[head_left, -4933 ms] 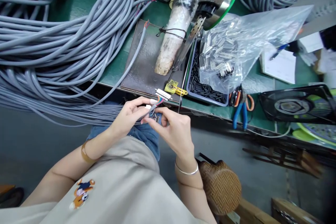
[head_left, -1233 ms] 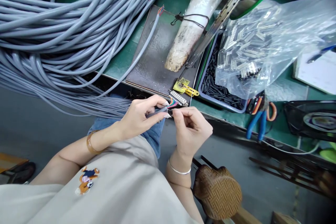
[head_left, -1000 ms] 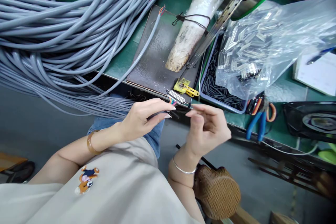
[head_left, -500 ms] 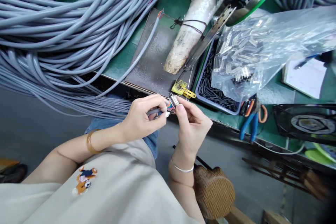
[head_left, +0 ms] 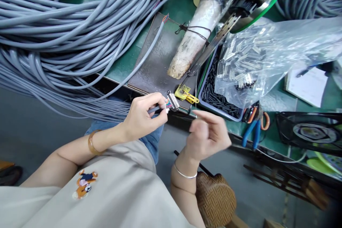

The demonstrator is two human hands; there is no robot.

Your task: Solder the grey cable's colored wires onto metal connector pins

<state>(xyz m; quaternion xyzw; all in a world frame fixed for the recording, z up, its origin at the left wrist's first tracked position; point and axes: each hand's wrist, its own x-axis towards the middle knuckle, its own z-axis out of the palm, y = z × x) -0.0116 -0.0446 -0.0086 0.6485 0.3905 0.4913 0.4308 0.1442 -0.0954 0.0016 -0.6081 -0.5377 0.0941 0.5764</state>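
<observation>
My left hand [head_left: 145, 118] is closed around the end of a grey cable [head_left: 154, 109]. From its fingertips, thin coloured wires run to a metal-faced multi-pin connector [head_left: 173, 100], held over the bench's front edge. A small white piece shows by the thumb. To the right, my right hand [head_left: 210, 136] is apart from the connector, blurred, with the index finger stretched out away from the thumb; nothing shows held in it. Just above its fingertips hangs a thin wire [head_left: 196, 91]. A yellow clip-like piece [head_left: 188, 94] lies behind the connector.
Large coils of grey cable [head_left: 80, 25] cover the left of the bench. A wrapped white roll [head_left: 189, 42] lies over a dark plate [head_left: 149, 69]. A tray of black tubes [head_left: 219, 103], a bag of connectors [head_left: 248, 53], blue-handled pliers [head_left: 257, 133] and a fan [head_left: 310, 131] stand right.
My right hand has let go of the connector and moved right and down, away from it. My left hand still holds the cable, shifted slightly left, and the connector is now more exposed.
</observation>
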